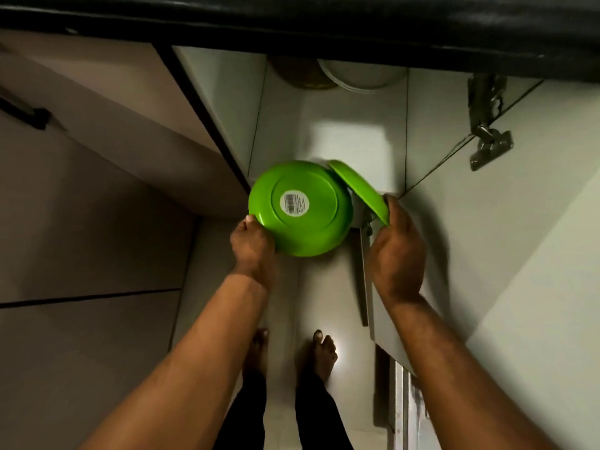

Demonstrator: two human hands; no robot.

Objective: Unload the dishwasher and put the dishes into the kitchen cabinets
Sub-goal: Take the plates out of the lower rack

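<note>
My left hand [252, 246] grips the lower left rim of a green plate [319, 228], whose underside with a white barcode sticker [294, 202] faces me. A second green plate [358, 190], tilted almost edge-on, is held by its lower rim in my right hand [396, 254]. Both plates hang in front of an open lower cabinet [350, 141], just before its front edge. The two plates touch or overlap at the right side of the first.
Under the dark countertop [324, 30], the cabinet holds a white bowl [360, 76] and a brownish round dish [302, 76] at the back. Its open door [519, 196] with metal hinge [487, 125] stands at right. Closed cabinet fronts [91, 190] are left; my bare feet [321, 355] stand below.
</note>
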